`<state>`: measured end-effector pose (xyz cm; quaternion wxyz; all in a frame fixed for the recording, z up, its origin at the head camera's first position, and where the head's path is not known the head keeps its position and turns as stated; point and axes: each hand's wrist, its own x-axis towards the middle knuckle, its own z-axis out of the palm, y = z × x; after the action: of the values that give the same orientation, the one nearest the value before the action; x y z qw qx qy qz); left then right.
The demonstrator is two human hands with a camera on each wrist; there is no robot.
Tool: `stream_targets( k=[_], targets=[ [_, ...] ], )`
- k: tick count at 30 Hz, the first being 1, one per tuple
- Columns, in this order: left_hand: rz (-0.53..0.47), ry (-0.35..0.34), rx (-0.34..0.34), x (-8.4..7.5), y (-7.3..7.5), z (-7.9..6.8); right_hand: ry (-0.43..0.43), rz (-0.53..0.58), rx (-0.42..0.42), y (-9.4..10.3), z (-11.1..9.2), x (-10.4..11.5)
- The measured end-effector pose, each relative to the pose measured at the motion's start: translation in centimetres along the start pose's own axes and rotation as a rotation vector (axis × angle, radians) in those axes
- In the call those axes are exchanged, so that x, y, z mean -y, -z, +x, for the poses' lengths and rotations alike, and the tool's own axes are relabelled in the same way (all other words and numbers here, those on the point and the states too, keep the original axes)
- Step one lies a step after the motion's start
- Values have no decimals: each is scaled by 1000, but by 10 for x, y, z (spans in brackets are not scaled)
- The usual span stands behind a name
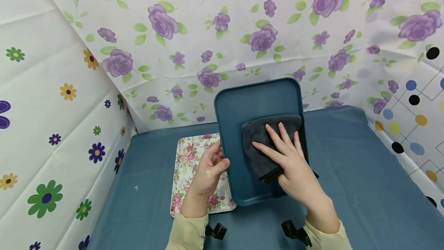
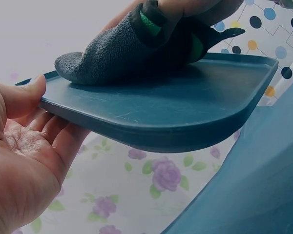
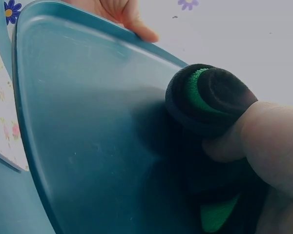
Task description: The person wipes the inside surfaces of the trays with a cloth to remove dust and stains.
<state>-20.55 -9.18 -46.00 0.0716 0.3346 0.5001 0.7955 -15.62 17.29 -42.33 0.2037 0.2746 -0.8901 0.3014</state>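
Where the left side of the setting begins, a white sheet (image 1: 45, 107) printed with multicoloured flowers hangs beside the blue-covered counter (image 1: 354, 173). Next comes a white tray (image 1: 186, 165) with a pink floral pattern, lying flat on the counter, its right part hidden by what is held above it. Over that tray the person's left hand (image 1: 209, 173), in a pale yellow sleeve (image 1: 189, 232), has its grip on the left rim of a blue tray (image 1: 256, 103), thumb on the upper side and fingers beneath. The blue tray is raised off the counter and tilted, in front of a back sheet (image 1: 222, 49) with purple roses. Farther right, a folded dark grey cloth (image 1: 254, 132) lies against the blue tray's inner face, towards its right side; the wrist views show green within its folds. The right hand (image 1: 295, 169) presses on the cloth, its grip spread, with the fingers extended and fanned out over the fabric. Below that hand, a black device (image 1: 295, 231) sits at the wrist. At the far right hangs a sheet (image 1: 416, 126) patterned with coloured dots and thin lines.
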Motion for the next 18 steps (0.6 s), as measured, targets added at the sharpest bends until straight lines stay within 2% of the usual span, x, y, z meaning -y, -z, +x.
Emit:
stream_targets(
  k=[10, 18],
  targets=[
    [-16, -4, 17, 1, 0, 0, 1, 19, 53, -7, 1, 8],
    [-26, 27, -17, 1, -1, -1, 25, 25, 82, -11, 3, 17]
  ],
)
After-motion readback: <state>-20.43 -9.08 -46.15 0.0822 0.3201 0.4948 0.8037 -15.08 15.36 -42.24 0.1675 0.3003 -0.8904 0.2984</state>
